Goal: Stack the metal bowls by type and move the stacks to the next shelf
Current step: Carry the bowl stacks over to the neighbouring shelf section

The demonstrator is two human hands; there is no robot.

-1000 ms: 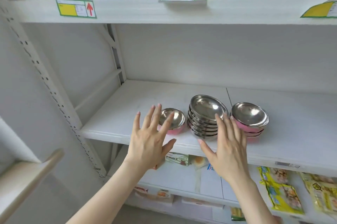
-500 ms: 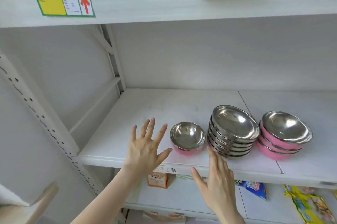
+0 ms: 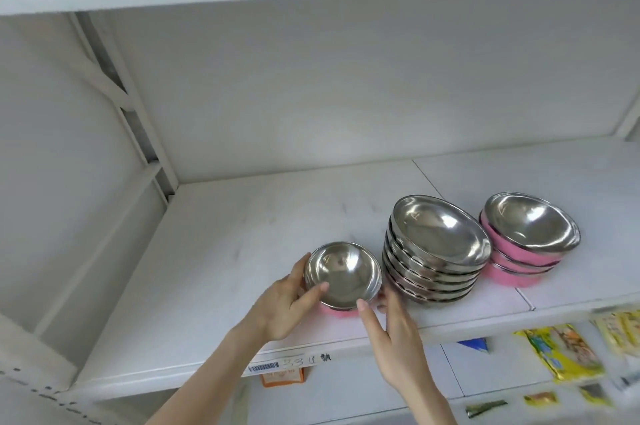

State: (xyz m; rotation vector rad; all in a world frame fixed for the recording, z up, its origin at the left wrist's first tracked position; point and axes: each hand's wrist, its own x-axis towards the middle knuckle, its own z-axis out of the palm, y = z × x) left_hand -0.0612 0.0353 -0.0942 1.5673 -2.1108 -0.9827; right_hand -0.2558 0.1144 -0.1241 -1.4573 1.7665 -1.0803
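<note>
pink bowl [image 3: 343,274] at shelf [image 3: 225,251] front, just left of steel stack [image 3: 436,251] | left hand [image 3: 280,303] grips its rim, right hand [image 3: 394,331] pinches the other side | risk: my right fingers [image 3: 382,301], squeezed against the leaning steel stack, knock it over on lift

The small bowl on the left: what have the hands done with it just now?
Both hands moved forward from hovering open and took hold of the small bowl: the left hand grips its left rim, the right hand its front right side. It sits on the shelf as before; the steel stack and the pink stack stayed put.
</note>
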